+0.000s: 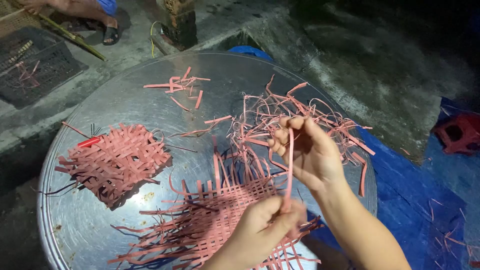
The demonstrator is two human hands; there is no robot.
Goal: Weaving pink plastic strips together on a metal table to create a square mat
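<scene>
The right hand (306, 152) was raised above the tray with its fingers pinched together on the upper end of a single pink strip (290, 165). The strip ran straight down to the left hand (265, 230), whose fingers were closed on its lower end, so it was stretched taut between the two. Just beneath the left hand lay a half-woven pink mat (220, 215), loose strip ends sticking out on all sides. Behind the right hand lay a tangled heap of loose strips (300, 112). To the left lay a smaller woven mat (115, 160) with a red lighter (89, 142) at its upper edge. Everything lay on a round metal tray (125, 107). A few cut strip scraps (180, 86) lay near the far rim.
</scene>
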